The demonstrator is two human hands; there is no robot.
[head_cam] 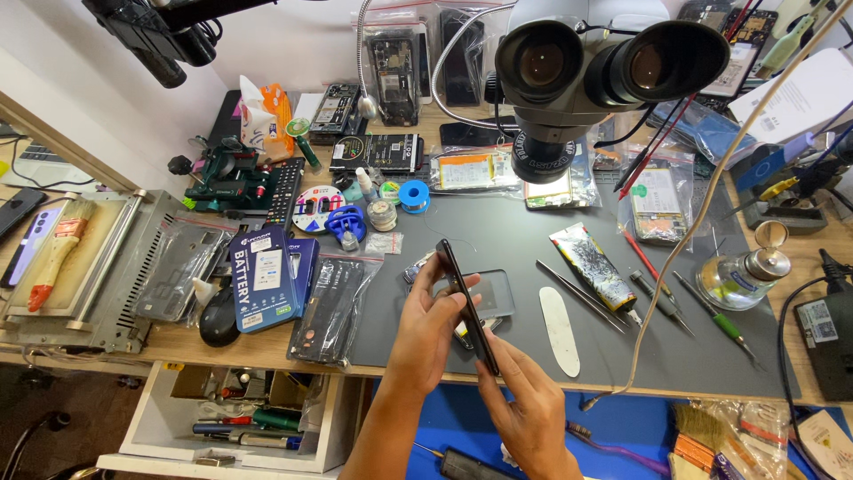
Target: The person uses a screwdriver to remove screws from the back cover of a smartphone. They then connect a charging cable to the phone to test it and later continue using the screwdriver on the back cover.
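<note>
your left hand (429, 322) and right hand (531, 402) grip the black phone (466, 307) edge-on above the grey mat (524, 240). thin, rigid, probably fragile: hold by edges.

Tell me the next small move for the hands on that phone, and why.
Probably lay the black phone flat on the grey mat. Both the left hand and the right hand hold it on edge in the air above the mat's near side, so neither is free for the tweezers or the white pry tool lying just to the right.
</note>
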